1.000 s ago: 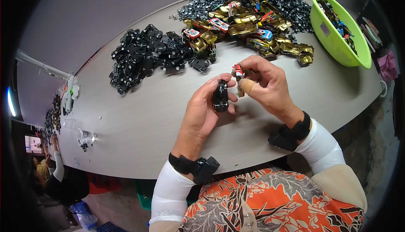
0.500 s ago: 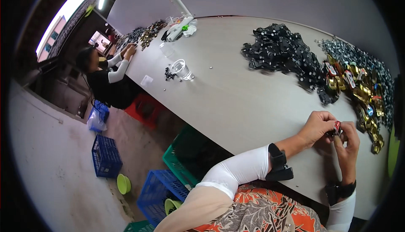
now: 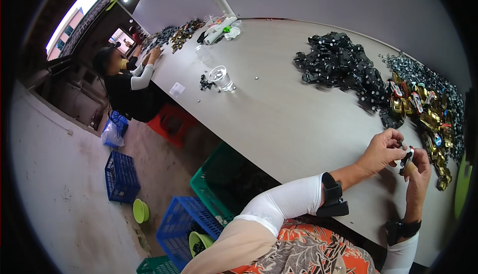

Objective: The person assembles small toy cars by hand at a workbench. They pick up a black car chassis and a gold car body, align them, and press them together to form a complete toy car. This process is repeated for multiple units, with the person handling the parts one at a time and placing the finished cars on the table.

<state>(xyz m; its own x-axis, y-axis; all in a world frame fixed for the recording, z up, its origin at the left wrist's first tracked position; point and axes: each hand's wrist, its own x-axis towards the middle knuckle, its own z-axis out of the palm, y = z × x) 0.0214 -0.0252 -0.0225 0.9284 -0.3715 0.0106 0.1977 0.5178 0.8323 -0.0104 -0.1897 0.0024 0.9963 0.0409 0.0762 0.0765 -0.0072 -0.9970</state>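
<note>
A small toy car [image 3: 406, 157] sits pinched between the fingers of the left hand [image 3: 381, 152] and right hand [image 3: 417, 174], above the table [image 3: 279, 119] edge. Just beyond it lies a gold car pile [image 3: 423, 109], with a black parts heap [image 3: 338, 67] farther left of the car.

left hand [image 3: 381, 150], right hand [image 3: 417, 174] (fingertips meeting), both raised

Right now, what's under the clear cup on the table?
The clear cup stands on the bare grey table, small black parts scattered beside it. Its contents are too small to tell.
</note>
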